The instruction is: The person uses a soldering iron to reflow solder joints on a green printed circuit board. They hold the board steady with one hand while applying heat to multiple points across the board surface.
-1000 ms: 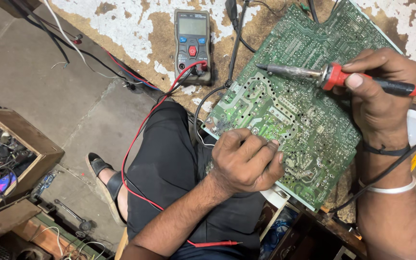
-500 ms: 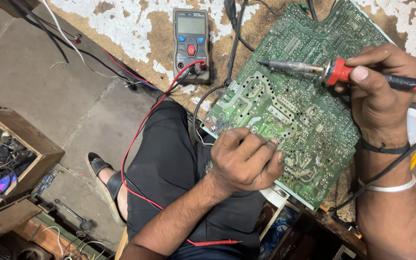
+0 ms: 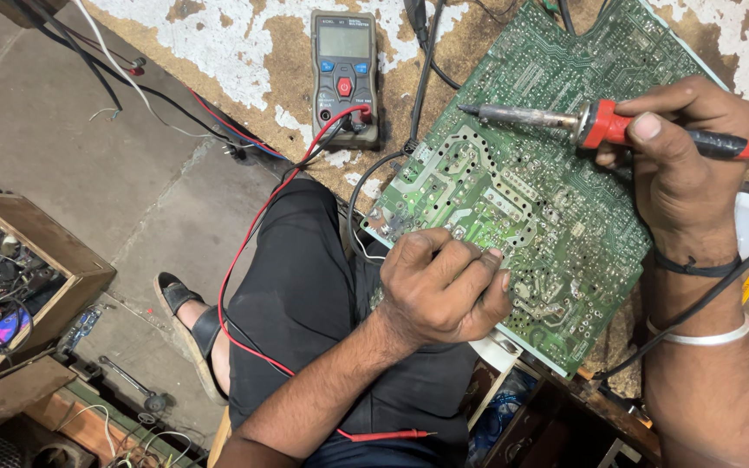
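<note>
Crate (image 3: 80, 260) holds tangled wires/tools; right hand (image 3: 682, 178) grip holds soldering iron (image 3: 600, 121), left hand (image 3: 444, 286) fisted on circuit board (image 3: 548, 156).

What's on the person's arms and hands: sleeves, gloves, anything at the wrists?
Both forearms are bare, no sleeves or gloves in view. The right hand has a thin dark band at the wrist and a pale bangle further up the forearm. The left hand and its wrist carry nothing visible.

The single head camera looks steeply down from close above, with the circuit board (image 3: 530, 199) toward 2 o'clock and the floor toward 9 o'clock.
</note>
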`<action>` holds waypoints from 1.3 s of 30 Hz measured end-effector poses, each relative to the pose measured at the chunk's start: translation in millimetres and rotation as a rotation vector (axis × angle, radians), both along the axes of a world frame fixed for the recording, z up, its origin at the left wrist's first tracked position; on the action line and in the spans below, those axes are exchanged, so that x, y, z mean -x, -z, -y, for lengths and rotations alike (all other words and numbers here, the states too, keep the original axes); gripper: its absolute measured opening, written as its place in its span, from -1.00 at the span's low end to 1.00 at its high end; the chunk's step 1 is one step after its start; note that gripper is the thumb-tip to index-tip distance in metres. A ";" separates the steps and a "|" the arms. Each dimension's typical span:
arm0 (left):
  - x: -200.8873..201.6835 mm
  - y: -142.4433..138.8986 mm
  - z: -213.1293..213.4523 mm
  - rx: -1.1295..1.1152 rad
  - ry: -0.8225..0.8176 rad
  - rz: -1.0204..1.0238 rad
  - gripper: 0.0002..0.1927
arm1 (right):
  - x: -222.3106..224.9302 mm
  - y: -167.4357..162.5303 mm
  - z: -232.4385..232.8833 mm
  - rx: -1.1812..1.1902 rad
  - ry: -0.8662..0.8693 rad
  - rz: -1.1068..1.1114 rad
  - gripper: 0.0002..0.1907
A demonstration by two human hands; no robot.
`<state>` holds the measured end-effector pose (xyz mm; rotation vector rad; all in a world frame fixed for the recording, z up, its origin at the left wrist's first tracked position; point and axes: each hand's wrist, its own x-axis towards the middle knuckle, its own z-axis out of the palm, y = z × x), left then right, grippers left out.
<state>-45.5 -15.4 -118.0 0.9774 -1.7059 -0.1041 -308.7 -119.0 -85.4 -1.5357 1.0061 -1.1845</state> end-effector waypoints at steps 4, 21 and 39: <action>4.0 3.4 0.8 0.005 0.001 -0.002 -0.91 | 3.7 4.3 1.5 -0.014 0.012 0.004 -0.65; 17.9 22.3 -5.0 0.012 -0.019 0.005 -0.90 | 8.9 10.1 -0.9 0.001 -0.012 -0.017 -0.61; 95.7 44.6 -21.2 0.147 0.068 0.024 -0.81 | 96.8 38.0 -38.4 -0.005 0.034 0.031 -0.65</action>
